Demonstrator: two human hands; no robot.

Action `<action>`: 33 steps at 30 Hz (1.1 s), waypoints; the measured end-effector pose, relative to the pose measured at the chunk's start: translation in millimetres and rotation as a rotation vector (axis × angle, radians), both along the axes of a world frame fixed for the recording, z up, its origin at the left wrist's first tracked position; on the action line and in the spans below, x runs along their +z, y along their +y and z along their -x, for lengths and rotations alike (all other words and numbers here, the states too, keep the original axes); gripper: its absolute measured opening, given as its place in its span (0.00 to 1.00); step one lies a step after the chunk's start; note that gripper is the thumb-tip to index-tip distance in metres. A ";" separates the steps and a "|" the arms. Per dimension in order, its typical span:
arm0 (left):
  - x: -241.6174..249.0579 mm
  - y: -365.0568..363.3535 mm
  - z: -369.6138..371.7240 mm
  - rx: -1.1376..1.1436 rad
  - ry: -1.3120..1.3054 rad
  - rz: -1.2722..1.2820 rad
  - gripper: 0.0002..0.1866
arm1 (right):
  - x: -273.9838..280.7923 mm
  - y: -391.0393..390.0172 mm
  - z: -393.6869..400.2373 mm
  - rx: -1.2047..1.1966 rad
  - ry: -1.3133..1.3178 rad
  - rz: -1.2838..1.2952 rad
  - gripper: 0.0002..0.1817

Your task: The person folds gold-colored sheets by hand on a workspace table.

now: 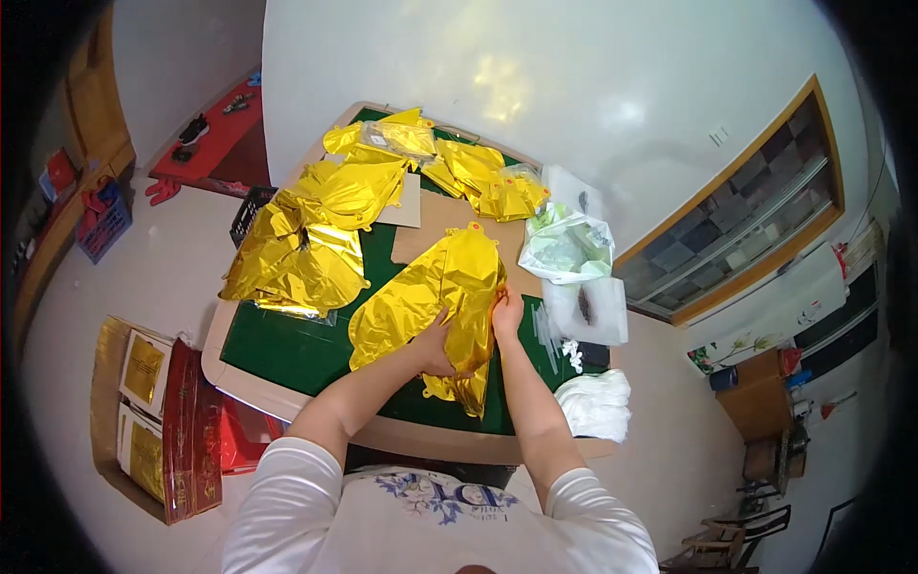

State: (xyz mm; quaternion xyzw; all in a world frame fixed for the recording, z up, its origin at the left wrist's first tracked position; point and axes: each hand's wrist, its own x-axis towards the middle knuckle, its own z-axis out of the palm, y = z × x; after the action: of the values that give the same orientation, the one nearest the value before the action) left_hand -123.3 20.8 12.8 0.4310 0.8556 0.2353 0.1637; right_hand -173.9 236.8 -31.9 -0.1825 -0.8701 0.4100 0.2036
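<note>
A flat, crinkled gold foil balloon lies over the near middle of the green-topped table. My left hand is closed on its lower part, with a thumb on the foil and the other fingers partly hidden. At the balloon's right edge my right hand pinches the foil, its fingertips partly out of sight. Part of the foil hangs below my left hand toward the table's near side. More gold foil balloons are heaped at the left, and others lie along the back.
Brown cardboard lies beneath the foil. To the right are a plastic bag, clear thin sticks and a white cloth bundle. An open carton stands on the floor at left. A black crate sits by the table's left side.
</note>
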 end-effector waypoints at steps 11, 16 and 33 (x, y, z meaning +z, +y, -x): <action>-34.4 5.2 9.6 -0.048 0.155 -0.114 0.46 | 11.1 -20.5 -21.4 0.102 0.060 -0.497 0.22; 0.3 -2.0 1.5 -0.045 0.137 -0.097 0.53 | 7.0 -15.5 -26.6 0.159 -0.019 -0.559 0.24; 7.4 -1.9 1.9 -0.053 -0.099 -0.117 0.50 | 22.0 -6.3 10.9 0.113 -0.372 -0.578 0.26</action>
State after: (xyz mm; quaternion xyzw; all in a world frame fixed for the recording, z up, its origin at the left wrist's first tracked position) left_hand -125.2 18.9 20.2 0.4501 0.8196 0.3015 0.1864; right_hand -184.8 230.5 -10.0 -0.1402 -0.9813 0.1169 0.0618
